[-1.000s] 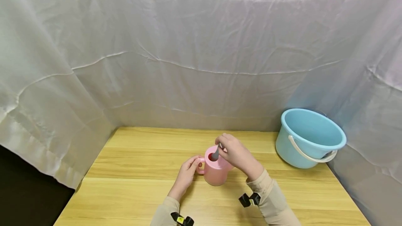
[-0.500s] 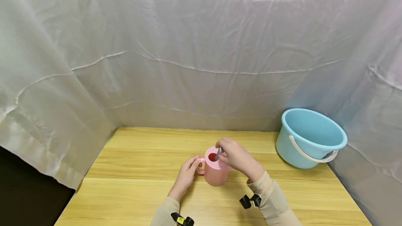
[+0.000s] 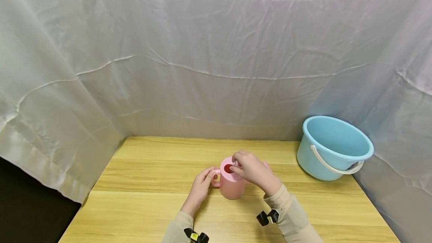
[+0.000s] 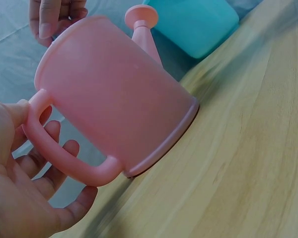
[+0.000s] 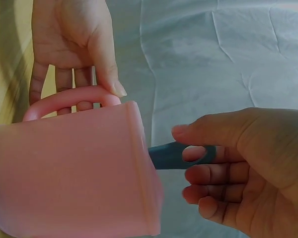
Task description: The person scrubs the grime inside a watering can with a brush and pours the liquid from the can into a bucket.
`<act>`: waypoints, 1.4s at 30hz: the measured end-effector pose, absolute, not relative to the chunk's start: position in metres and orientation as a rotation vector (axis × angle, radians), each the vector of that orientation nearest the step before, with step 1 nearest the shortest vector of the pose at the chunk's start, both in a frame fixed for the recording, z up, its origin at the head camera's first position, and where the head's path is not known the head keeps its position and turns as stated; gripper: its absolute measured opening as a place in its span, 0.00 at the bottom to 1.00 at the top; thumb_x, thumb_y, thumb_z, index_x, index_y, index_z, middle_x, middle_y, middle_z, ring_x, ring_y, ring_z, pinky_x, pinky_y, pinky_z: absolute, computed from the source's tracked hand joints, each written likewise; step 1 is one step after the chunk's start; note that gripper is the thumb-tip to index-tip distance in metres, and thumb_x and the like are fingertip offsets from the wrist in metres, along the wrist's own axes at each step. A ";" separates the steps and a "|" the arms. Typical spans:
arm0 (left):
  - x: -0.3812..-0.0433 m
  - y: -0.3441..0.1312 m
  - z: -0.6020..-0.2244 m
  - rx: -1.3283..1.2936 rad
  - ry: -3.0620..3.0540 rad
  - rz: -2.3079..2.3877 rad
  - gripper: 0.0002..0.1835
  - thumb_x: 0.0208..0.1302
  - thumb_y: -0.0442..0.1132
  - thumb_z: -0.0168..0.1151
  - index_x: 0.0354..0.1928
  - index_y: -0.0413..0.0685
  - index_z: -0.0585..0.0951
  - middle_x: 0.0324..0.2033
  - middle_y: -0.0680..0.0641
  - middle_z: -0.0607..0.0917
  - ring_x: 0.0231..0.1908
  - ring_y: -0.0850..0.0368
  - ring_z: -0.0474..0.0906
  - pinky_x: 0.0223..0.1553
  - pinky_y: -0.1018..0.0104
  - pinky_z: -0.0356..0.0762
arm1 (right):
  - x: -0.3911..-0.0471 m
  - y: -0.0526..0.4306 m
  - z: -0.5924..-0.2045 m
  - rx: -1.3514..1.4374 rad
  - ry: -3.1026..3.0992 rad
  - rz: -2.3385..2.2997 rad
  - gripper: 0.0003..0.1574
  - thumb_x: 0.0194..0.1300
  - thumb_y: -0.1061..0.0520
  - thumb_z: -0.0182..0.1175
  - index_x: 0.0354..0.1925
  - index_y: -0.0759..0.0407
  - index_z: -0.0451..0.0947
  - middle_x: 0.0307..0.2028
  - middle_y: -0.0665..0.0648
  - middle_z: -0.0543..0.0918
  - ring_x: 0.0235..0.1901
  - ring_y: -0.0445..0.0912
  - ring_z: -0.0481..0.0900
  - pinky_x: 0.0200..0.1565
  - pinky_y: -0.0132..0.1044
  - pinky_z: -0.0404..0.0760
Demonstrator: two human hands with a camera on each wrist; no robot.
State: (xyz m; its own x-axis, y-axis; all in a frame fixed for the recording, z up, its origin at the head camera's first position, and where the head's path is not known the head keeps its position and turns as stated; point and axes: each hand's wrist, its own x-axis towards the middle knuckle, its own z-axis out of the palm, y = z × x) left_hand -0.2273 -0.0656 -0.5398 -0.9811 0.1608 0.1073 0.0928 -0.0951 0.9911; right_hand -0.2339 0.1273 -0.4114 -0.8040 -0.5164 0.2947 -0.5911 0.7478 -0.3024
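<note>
A pink watering can [image 3: 232,189] stands upright on the wooden table, with a round opening in its top showing red inside. My left hand [image 3: 200,187] grips the can's loop handle [image 4: 64,158], thumb at its upper end and fingers around behind it. Over the opening, my right hand [image 3: 254,170] pinches a grey-blue handle with an oval hole [image 5: 170,156] between thumb and fingers. Its lower part goes down into the can and is hidden, so I cannot tell what tool it is. The spout's round head [image 4: 141,16] points away from the left hand.
A light blue bucket [image 3: 312,162] with a white carrying handle [image 3: 324,164] stands at the table's back right corner. Grey-white cloth [image 3: 216,100] hangs behind the table [image 3: 141,213] and along both sides.
My right hand has dropped slightly and shifted its angle over the opening. The grey handle has swung toward the right hand and shows less. The left hand and the can stay in place.
</note>
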 end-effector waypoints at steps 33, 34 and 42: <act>-0.226 -0.066 -0.538 0.306 2.085 2.265 0.21 0.74 0.46 0.51 0.57 0.37 0.77 0.44 0.29 0.77 0.43 0.50 0.77 0.52 0.46 0.85 | -0.235 0.127 -0.411 0.930 -2.688 0.554 0.07 0.65 0.54 0.62 0.33 0.54 0.74 0.27 0.50 0.73 0.27 0.39 0.70 0.27 0.27 0.75; -0.226 -0.066 -0.538 0.305 2.084 2.265 0.20 0.74 0.46 0.51 0.57 0.37 0.77 0.44 0.29 0.77 0.43 0.50 0.77 0.52 0.46 0.85 | -0.235 0.127 -0.410 0.929 -2.682 0.554 0.07 0.65 0.54 0.62 0.33 0.54 0.74 0.28 0.49 0.73 0.27 0.39 0.70 0.27 0.27 0.75; -0.225 -0.066 -0.538 0.312 2.085 2.267 0.21 0.74 0.47 0.51 0.57 0.38 0.77 0.46 0.30 0.78 0.44 0.44 0.79 0.53 0.46 0.84 | -0.235 0.128 -0.398 0.929 -2.609 0.546 0.09 0.65 0.53 0.63 0.31 0.54 0.74 0.28 0.49 0.73 0.28 0.39 0.71 0.28 0.29 0.76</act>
